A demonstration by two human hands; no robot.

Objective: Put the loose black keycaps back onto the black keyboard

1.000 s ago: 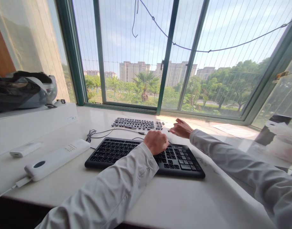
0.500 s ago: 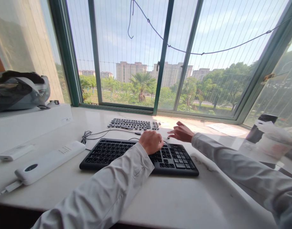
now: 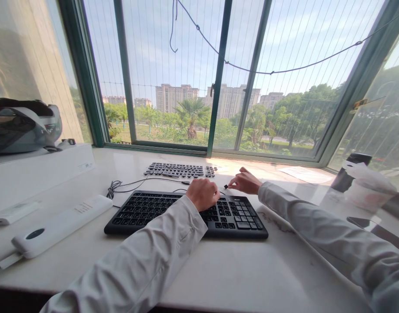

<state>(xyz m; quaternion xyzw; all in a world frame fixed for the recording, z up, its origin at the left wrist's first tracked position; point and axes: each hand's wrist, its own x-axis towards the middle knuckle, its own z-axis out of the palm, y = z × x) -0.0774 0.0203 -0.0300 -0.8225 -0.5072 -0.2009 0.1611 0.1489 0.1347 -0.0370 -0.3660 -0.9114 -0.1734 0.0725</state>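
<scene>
Hands by keyboard (black, long)

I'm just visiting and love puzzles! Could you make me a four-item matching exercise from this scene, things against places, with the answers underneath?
Things:
1. Small square black piece, like a keycap
2. Rows of loose black keycaps
3. Long white rounded plastic device
4. Dark, rounded, helmet-like object

Places:
A. On the white rectangular box
B. Laid out near the large green-framed window
C. At the tip of the bare right hand
D. On the pale tabletop, left of the black rectangular keyboard

Pairs: 1-C, 2-B, 3-D, 4-A
</scene>
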